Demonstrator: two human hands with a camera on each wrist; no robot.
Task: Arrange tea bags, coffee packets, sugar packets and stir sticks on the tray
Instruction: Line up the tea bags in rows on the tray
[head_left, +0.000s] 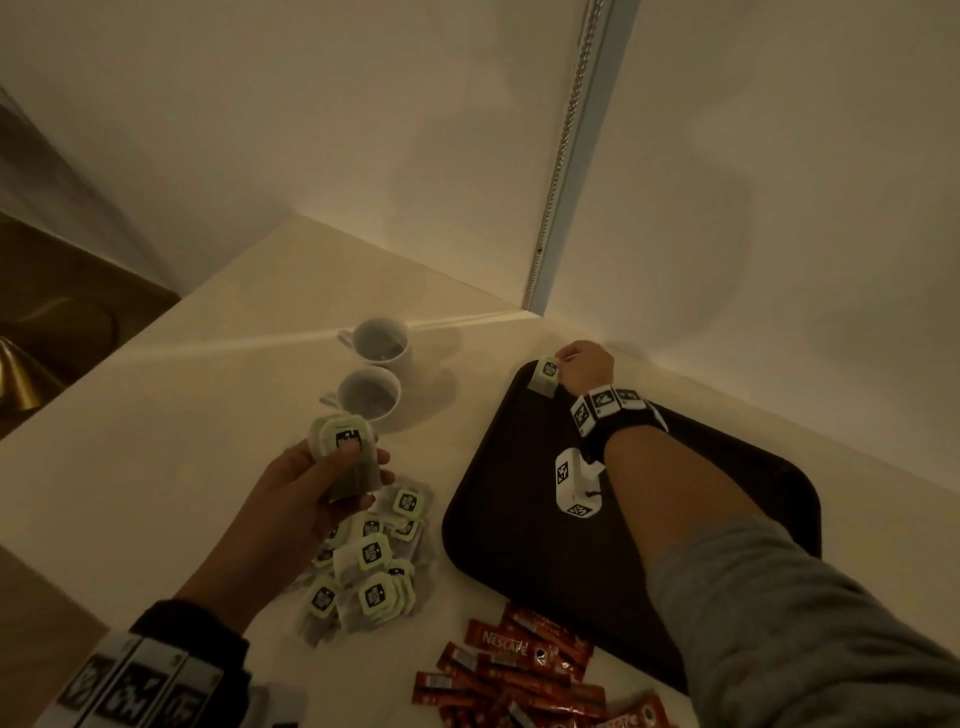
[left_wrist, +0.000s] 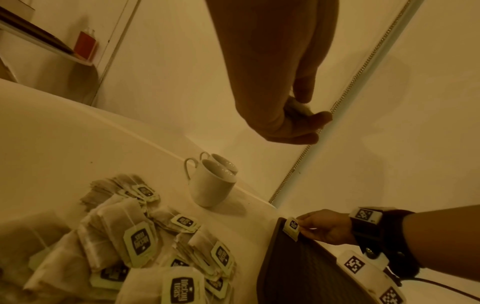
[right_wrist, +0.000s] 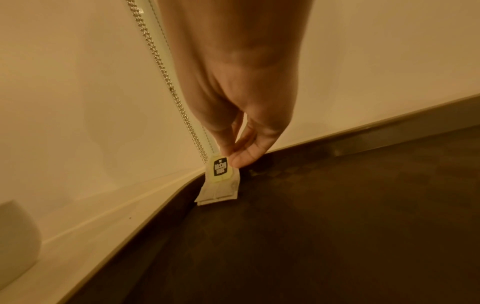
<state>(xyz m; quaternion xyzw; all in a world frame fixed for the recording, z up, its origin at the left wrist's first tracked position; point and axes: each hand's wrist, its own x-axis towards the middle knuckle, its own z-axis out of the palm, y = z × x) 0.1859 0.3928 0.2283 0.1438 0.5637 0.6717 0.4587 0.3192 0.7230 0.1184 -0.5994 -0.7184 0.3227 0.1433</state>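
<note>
One tea bag (head_left: 545, 375) is pinched in my right hand (head_left: 586, 366) at the tray's (head_left: 519, 519) eleven o'clock corner. My left hand (head_left: 311, 488) grips several tea bags (head_left: 345, 452) above the loose pile (head_left: 371, 561) at the tray's nine o'clock.

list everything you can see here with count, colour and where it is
tray: one, dark brown, on the counter by the wall
tea bag: one, pale with green tag, at the tray's far corner, pinched by the right hand
held tea bags: a small stack, count unclear, same kind, in the left hand above the counter
loose tea bags: a pile, too many to count, on the counter left of the tray
coffee packets: a pile, red, on the counter at the tray's near edge
mugs: two, white, on the counter beyond the tea bag pile
bead chain: one, metallic, hanging down the wall
left hand: grips the stack
right hand: pinches the single bag
</note>
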